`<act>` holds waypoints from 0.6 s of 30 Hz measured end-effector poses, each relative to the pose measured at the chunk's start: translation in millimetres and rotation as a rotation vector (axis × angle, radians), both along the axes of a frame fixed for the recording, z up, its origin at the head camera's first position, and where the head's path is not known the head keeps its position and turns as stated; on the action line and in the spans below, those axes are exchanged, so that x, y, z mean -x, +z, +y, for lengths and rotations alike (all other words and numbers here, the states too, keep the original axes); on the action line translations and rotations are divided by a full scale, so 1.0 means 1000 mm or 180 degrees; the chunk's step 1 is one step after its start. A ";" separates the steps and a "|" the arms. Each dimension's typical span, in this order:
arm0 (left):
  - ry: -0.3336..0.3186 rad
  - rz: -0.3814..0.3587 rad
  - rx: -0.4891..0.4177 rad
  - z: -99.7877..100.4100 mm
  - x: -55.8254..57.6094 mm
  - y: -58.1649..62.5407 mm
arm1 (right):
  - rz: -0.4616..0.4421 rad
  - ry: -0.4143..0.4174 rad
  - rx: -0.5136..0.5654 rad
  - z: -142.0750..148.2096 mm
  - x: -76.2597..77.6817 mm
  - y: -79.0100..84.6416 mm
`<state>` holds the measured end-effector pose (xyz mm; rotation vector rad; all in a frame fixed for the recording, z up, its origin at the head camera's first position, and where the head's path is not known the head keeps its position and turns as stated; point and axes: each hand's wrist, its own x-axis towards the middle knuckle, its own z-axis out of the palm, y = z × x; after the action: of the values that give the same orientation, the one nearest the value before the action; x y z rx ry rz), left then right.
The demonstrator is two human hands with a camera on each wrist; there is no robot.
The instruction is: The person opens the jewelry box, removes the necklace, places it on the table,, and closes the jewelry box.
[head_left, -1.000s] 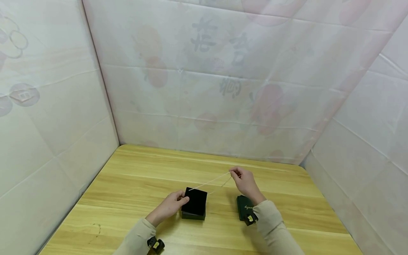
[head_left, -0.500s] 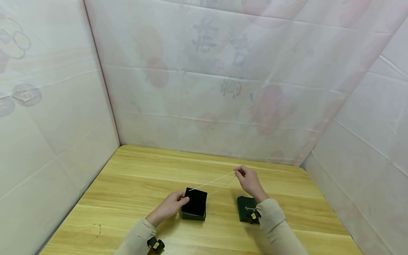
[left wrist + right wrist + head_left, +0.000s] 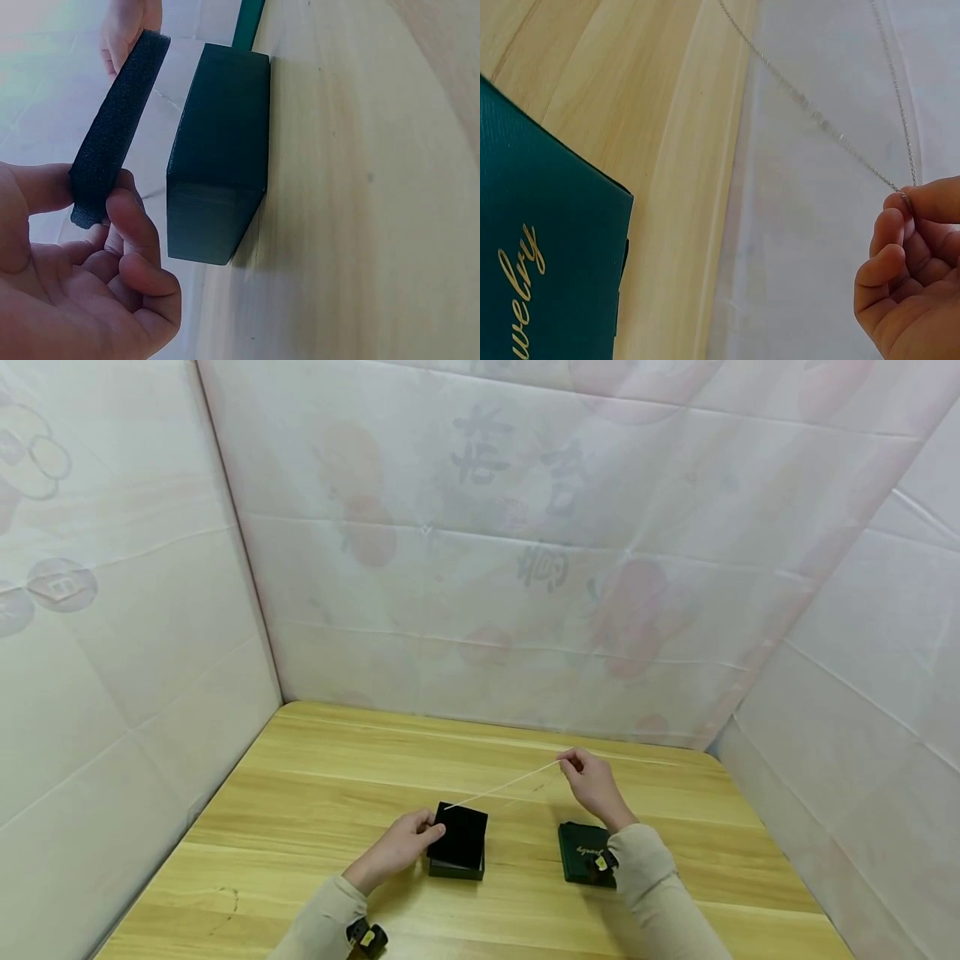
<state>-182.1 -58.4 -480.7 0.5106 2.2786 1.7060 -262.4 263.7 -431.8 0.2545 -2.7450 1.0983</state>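
My left hand pinches the edge of a black foam pad between thumb and fingers. In the left wrist view the pad is tilted, above and apart from a dark green box base. My right hand, up and to the right, pinches a thin silver necklace chain. Two strands of the chain run from those fingertips in the right wrist view. One strand leads down to the pad's far left corner in the head view.
A green box lid with gold "Jewelry" lettering lies on the wooden table under my right wrist, partly hidden by the wrist camera. Pale printed cloth walls stand at the back and both sides of the table.
My right hand has moved a little to the right, drawing the chain out straighter from the pad. More of the lid shows beneath the wrist. My left hand and the pad stay in place.
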 end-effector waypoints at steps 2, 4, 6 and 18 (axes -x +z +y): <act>-0.0003 0.0004 0.0012 0.000 0.000 0.000 | -0.0007 0.0003 -0.0002 0.002 0.002 -0.001; 0.0000 0.0000 0.0015 0.000 0.000 0.001 | -0.0008 -0.0006 -0.0012 0.004 0.002 -0.001; 0.0002 -0.0006 0.0013 0.000 0.000 0.000 | 0.0000 -0.0026 -0.0018 0.005 0.003 -0.001; 0.0028 0.0009 0.0016 0.000 0.002 -0.001 | 0.0047 -0.0069 -0.0085 0.011 0.007 -0.002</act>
<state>-184.5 -58.8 -481.4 0.5032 2.2898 1.7044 -269.2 274.4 -433.9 0.2349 -2.7447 1.0508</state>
